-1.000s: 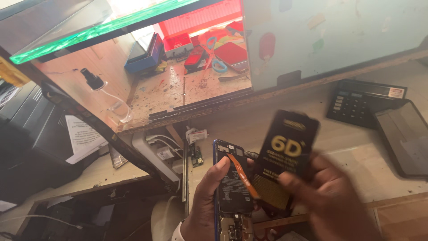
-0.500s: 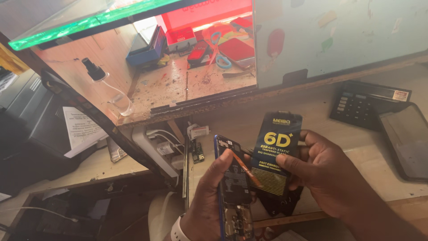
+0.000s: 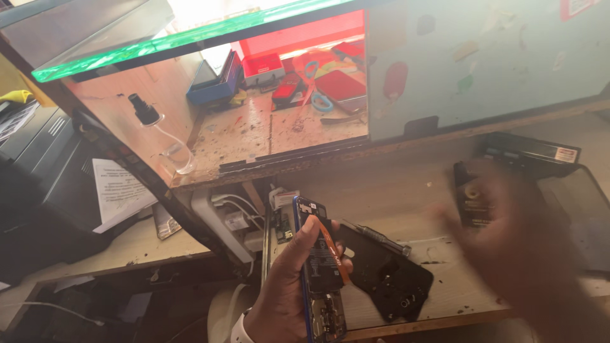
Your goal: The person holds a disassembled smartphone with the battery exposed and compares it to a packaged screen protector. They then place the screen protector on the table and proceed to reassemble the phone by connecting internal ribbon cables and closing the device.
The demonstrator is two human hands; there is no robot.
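Opened blue-edged phone (image 3: pixel 321 267): bare circuit boards, matt battery, glossy orange ribbon strip. Black plastic phone back cover (image 3: pixel 387 273): smooth, faintly dusty, at the counter's near edge. Worn pale wooden counter (image 3: pixel 394 203): rough, scratched, stained. Green-edged glass shelf (image 3: pixel 159 44): glossy. White paper sheet (image 3: pixel 121 190): matt, creased.
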